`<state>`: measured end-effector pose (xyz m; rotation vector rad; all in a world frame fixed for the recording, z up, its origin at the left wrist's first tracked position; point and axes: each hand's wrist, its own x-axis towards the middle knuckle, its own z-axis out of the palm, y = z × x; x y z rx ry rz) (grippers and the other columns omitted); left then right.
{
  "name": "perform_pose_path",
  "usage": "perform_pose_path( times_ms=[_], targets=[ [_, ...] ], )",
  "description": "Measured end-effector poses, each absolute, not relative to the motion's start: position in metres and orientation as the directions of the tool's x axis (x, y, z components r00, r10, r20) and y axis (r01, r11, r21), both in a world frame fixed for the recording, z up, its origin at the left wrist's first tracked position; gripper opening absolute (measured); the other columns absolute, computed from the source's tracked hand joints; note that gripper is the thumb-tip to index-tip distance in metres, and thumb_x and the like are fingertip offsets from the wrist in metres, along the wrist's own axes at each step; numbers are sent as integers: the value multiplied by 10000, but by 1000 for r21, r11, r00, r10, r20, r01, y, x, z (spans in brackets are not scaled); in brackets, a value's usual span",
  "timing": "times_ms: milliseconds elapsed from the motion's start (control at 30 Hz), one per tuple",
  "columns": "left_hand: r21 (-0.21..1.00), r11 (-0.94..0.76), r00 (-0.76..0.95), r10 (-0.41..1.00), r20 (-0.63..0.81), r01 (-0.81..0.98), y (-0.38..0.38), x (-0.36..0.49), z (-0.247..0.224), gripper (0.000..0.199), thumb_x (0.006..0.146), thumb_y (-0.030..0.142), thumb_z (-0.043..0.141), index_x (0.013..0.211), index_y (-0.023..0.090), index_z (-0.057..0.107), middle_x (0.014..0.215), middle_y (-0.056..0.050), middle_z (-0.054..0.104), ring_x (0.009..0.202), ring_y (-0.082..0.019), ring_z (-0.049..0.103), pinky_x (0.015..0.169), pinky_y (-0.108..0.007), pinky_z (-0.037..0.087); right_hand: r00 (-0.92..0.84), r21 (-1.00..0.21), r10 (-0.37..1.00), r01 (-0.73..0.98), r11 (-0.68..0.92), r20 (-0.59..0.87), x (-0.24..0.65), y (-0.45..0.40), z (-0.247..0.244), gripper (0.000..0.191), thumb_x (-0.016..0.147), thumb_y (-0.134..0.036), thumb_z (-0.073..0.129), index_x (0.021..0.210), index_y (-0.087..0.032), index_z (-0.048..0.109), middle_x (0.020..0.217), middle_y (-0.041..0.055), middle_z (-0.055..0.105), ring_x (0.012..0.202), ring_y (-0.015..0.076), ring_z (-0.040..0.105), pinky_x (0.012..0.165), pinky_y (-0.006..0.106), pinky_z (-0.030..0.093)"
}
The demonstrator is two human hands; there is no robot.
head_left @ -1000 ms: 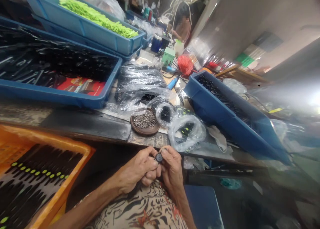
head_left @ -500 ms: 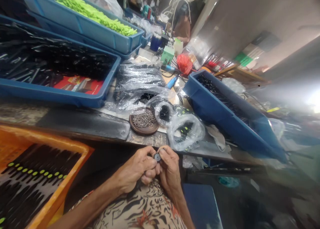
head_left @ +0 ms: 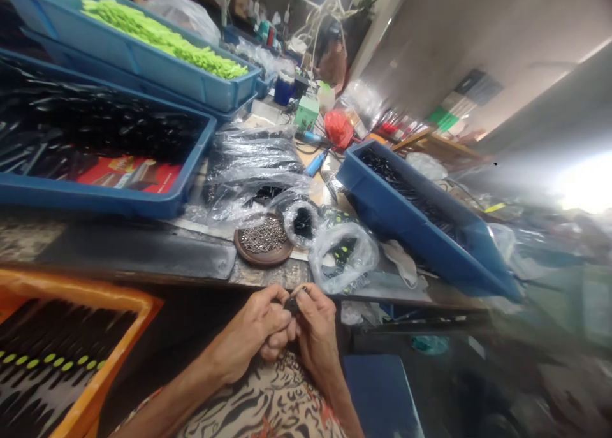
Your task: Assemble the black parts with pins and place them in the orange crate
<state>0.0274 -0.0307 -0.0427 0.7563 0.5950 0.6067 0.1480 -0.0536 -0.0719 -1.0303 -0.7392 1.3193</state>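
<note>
Between my fingertips is a small dark round part (head_left: 291, 305), pinched from both sides above my lap. My left hand (head_left: 261, 326) is closed on it, with the lower fingers curled in. My right hand (head_left: 315, 317) grips its other side with thumb and forefinger; the fingers cover much of it, so its exact kind does not show. Just beyond my hands, on the bench edge, a brown round dish (head_left: 262, 257) holds many small metal screws (head_left: 262, 234). Beside it are an open plastic bag (head_left: 302, 224) of black pieces and another bag (head_left: 344, 259) with black and yellow-green pieces.
An orange crate (head_left: 138, 304) with rows of black and green-dotted pieces stands low at left. Blue bins (head_left: 191, 170) fill the left bench; another blue bin (head_left: 406, 215) leans at right. A blue stool (head_left: 382, 393) is beside my lap. A person (head_left: 333, 62) sits far back.
The view has shifted slightly, so the bench things appear further left. The round part has turned between my fingers: its grey flat face showed before and now it looks dark.
</note>
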Motion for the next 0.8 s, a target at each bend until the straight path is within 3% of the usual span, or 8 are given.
perform_pose_path(
  times_ms=[200, 300, 400, 500, 633, 800],
  targets=[
    [875, 425, 625, 754, -202, -230, -30, 21, -40, 170, 856, 346, 474, 809, 189, 428, 542, 71, 421, 421, -43, 233, 393, -179, 196, 164, -988, 979, -122, -98, -118, 162, -57, -47, 237, 862, -381, 499, 936, -161, 547, 575, -62, 401, 409, 42, 293, 369, 165, 236],
    [901, 390, 578, 786, -219, -189, -29, 19, -41, 195, 849, 380, 489, 827, 197, 425, 563, 62, 481, 400, -37, 260, 379, -171, 206, 283, -977, 959, 208, -49, 13, 185, -53, -33, 205, 840, -342, 504, 911, -162, 569, 570, -52, 429, 432, 67, 329, 406, 191, 277],
    [919, 360, 532, 816, -227, -160, -28, 18, -43, 206, 849, 399, 485, 844, 204, 416, 603, 45, 530, 401, -42, 305, 374, -164, 244, 349, -819, 899, 574, 19, 266, 210, -40, -25, 160, 830, -262, 468, 825, -159, 590, 643, -9, 514, 559, 117, 456, 547, 231, 374],
    [899, 392, 519, 819, -244, -196, -27, 18, -44, 209, 848, 403, 486, 861, 211, 404, 610, 48, 524, 410, -42, 298, 373, -155, 242, 237, -625, 887, 777, 71, 397, 226, -24, -27, 174, 828, -186, 414, 817, -156, 584, 770, 42, 569, 721, 165, 526, 687, 273, 395],
    [880, 410, 492, 833, -253, -241, -26, 19, -49, 207, 843, 382, 507, 902, 215, 400, 638, 36, 535, 437, -44, 311, 387, -153, 212, 57, -463, 932, 878, 124, 358, 226, -13, -36, 193, 819, -117, 386, 803, -164, 572, 785, 53, 544, 752, 176, 524, 699, 280, 389],
    [878, 398, 479, 845, -237, -267, -25, 18, -54, 222, 843, 382, 512, 947, 213, 413, 655, 23, 546, 440, -45, 304, 396, -169, 216, -25, -371, 966, 921, 123, 256, 219, -11, -39, 178, 817, -103, 418, 856, -158, 583, 834, 61, 541, 781, 179, 527, 709, 276, 396]
  ],
)
